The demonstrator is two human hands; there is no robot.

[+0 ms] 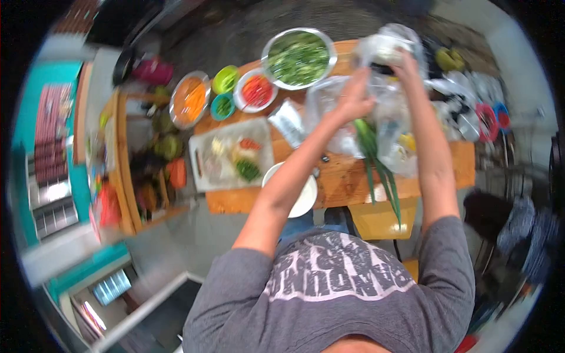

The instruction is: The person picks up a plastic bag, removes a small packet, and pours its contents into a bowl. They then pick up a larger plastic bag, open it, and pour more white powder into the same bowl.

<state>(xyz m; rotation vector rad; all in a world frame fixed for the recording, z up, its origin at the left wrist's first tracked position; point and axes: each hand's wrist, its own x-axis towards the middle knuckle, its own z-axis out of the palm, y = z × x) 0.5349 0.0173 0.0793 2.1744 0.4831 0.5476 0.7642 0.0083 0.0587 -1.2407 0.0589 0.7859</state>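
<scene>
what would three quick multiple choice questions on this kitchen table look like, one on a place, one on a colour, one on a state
1. Where does the cutting board lie relative to the white plate?
A. to its image left
B. on top of it
C. under the table

2. What colour is the food in the large metal bowl?
A. orange
B. green
C. white

3. What are the left hand and the right hand doing?
A. resting flat on the table
B. gripping a knife
C. raised, handling a clear plastic bag, with green onions hanging below

Answers:
1 A, the board sits on the wooden table just left of the plate in the picture.
2 B, the bowl is full of chopped greens.
3 C, both hands are lifted at the bag, and long green stalks trail down.
</scene>
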